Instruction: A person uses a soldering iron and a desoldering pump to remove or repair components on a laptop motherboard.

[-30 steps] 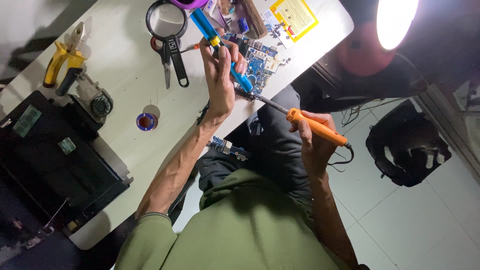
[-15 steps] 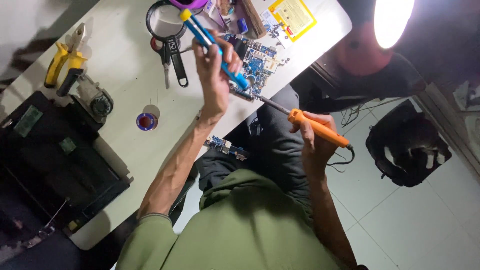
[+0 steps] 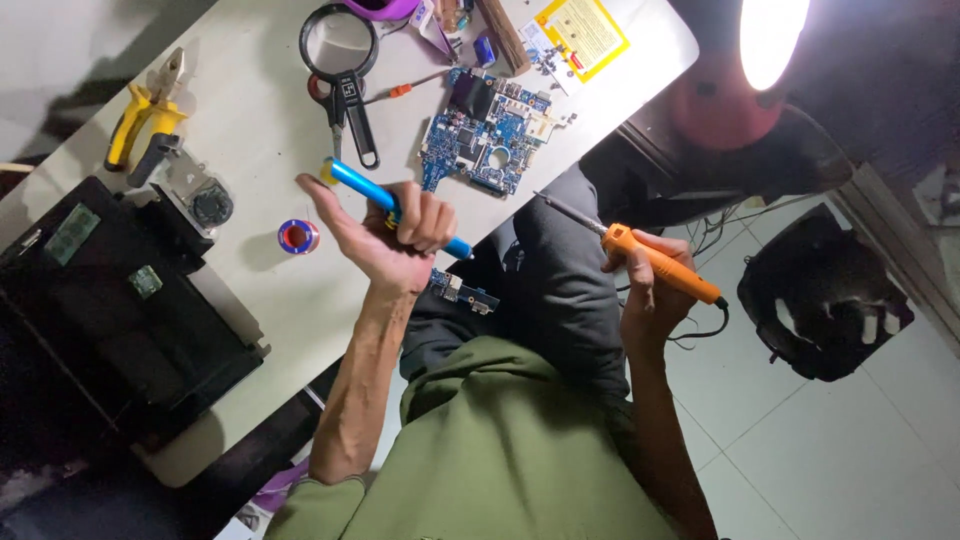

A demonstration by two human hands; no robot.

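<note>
My left hand is closed around a blue desoldering pump, lifted above the white table to the left of a blue circuit board. The pump's yellow-tipped end points up-left. In my right hand is an orange-handled soldering iron. Its metal tip hovers just off the table edge, below and to the right of the board, apart from it. A small second board lies near my lap at the table edge.
A magnifying glass, yellow pliers, a small solder spool, a cooling fan and an opened black laptop base lie on the table. A yellow sheet sits at the far end. A bright lamp shines at the upper right.
My left hand has carried the blue pump away from the circuit board, leftward and toward me. The soldering iron has drawn back slightly from the board.
</note>
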